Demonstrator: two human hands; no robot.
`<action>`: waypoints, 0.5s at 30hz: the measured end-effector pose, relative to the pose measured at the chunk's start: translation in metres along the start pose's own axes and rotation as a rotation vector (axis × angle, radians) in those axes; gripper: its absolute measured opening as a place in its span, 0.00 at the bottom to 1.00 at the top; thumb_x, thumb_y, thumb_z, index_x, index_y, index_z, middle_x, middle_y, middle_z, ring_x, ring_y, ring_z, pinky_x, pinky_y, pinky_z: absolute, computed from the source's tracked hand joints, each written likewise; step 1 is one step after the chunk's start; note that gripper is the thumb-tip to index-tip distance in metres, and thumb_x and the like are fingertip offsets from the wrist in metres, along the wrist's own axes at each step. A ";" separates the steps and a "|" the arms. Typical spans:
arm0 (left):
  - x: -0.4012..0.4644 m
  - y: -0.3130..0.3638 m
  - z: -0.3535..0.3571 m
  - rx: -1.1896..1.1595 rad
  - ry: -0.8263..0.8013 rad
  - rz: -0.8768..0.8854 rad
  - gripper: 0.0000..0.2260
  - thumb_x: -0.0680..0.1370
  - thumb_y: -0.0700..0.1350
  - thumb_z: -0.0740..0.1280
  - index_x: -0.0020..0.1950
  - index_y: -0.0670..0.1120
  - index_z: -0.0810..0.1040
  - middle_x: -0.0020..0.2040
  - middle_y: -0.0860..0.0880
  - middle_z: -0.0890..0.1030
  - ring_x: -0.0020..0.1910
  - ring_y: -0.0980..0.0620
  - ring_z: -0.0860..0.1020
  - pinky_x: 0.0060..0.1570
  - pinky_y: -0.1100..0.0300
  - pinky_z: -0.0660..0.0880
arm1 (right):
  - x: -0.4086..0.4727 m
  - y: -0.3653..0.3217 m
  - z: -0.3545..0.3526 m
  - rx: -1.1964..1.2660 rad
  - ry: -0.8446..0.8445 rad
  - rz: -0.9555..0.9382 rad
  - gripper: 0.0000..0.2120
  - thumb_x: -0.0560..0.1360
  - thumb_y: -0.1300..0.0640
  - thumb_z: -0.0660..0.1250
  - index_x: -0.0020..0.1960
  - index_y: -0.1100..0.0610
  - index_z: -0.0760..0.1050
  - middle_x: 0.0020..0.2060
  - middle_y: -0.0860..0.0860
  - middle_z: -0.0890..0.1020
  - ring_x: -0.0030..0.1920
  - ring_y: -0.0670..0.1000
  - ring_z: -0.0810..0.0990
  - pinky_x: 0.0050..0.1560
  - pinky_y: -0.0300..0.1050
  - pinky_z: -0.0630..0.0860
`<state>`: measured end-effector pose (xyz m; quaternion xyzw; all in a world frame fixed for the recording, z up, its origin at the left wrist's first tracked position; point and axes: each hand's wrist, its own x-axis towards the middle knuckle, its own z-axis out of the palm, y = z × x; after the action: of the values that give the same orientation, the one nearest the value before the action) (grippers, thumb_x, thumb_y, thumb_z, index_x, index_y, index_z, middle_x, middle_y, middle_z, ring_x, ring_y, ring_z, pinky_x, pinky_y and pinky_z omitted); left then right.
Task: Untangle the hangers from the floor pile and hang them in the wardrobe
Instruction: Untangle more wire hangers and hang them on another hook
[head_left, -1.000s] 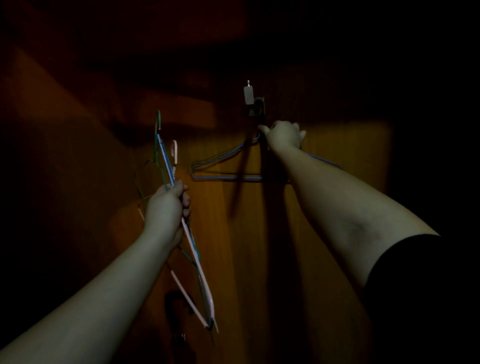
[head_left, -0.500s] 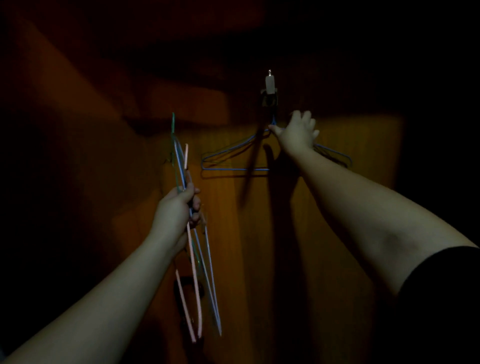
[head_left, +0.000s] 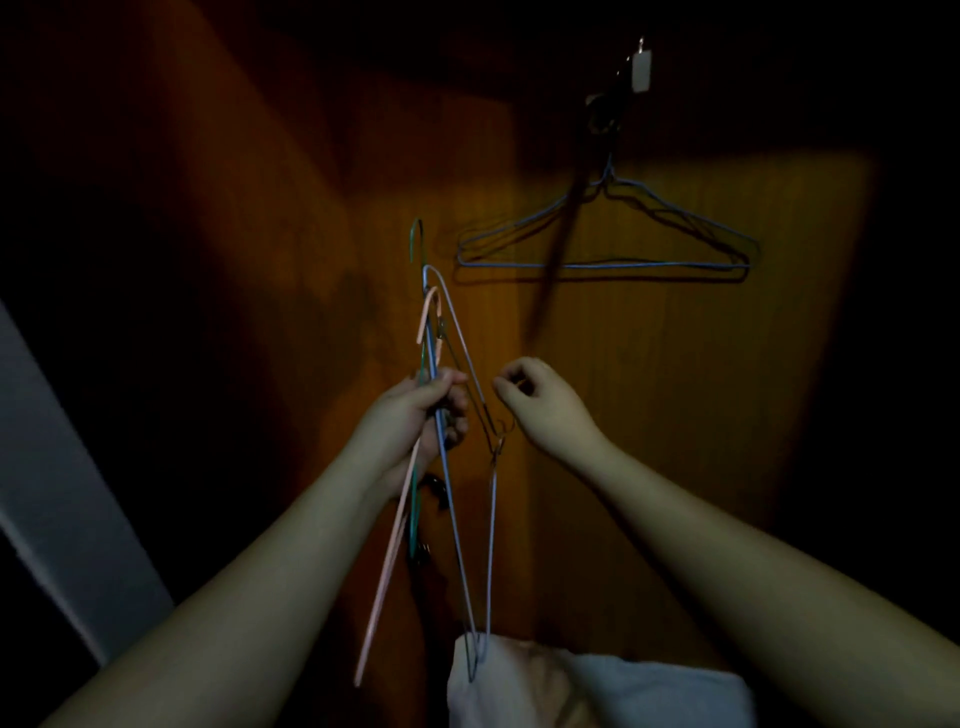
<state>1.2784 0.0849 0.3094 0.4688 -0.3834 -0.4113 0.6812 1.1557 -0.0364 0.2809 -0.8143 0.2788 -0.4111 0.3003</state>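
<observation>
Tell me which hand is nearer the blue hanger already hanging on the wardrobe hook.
Right. The right hand sits below the hung blue hanger, apart from it. The left hand is farther down-left, gripping the hanger bundle.

head view, facing wardrobe panel (head_left: 649, 415), close

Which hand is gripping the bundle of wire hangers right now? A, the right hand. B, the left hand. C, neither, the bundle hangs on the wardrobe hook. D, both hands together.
B: the left hand has its fingers curled round the bundle of wire hangers, while the right hand sits beside it, apparently not gripping.
</observation>
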 end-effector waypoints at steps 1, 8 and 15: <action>-0.004 -0.001 -0.003 -0.015 -0.014 -0.012 0.07 0.83 0.41 0.58 0.50 0.41 0.75 0.33 0.47 0.76 0.27 0.51 0.74 0.29 0.61 0.69 | -0.011 0.002 0.004 0.060 0.015 0.061 0.04 0.79 0.52 0.65 0.48 0.53 0.75 0.47 0.49 0.77 0.45 0.46 0.74 0.45 0.39 0.66; -0.035 -0.005 -0.017 -0.045 -0.097 -0.067 0.08 0.83 0.41 0.56 0.50 0.43 0.74 0.32 0.48 0.75 0.28 0.51 0.72 0.33 0.58 0.67 | -0.069 0.029 0.044 0.270 0.009 0.566 0.15 0.78 0.41 0.62 0.48 0.53 0.75 0.43 0.51 0.81 0.44 0.52 0.79 0.43 0.47 0.72; -0.061 -0.003 -0.026 -0.068 -0.097 -0.087 0.08 0.82 0.42 0.56 0.50 0.44 0.74 0.32 0.48 0.75 0.30 0.50 0.72 0.35 0.58 0.68 | -0.084 0.015 0.062 0.543 -0.027 0.683 0.20 0.79 0.38 0.59 0.59 0.53 0.76 0.53 0.48 0.81 0.52 0.50 0.80 0.45 0.46 0.71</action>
<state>1.2791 0.1489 0.2909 0.4413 -0.3810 -0.4752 0.6590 1.1615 0.0290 0.1983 -0.5719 0.4102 -0.3360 0.6259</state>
